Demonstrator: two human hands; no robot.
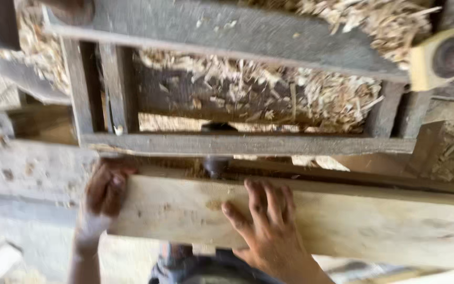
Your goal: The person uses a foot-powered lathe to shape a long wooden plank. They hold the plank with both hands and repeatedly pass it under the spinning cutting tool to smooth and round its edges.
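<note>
Head view, motion blur throughout. Pale rough-sawn plank (311,221), flat and rectangular, lies across the lower frame on a grey weathered table (22,173), long axis running L–R, tilting slightly down to the R.

L hand (106,186): at plank's L end, fingers curled over the end edge, grip clenched on the plank end. Wrist looks wrapped in pale cloth; too blurred to be sure.

R hand (266,226): palm down on plank's top face, fingers spread, pressing flat; grip released, not closed round anything.

Just behind the plank: dark grey timber frame (248,144) w/ square rails and uprights. Coarse tan wood shavings (311,87) heaped on and behind the frame. Yellowish block w/ dark round shaft (437,58) at upper R.
</note>
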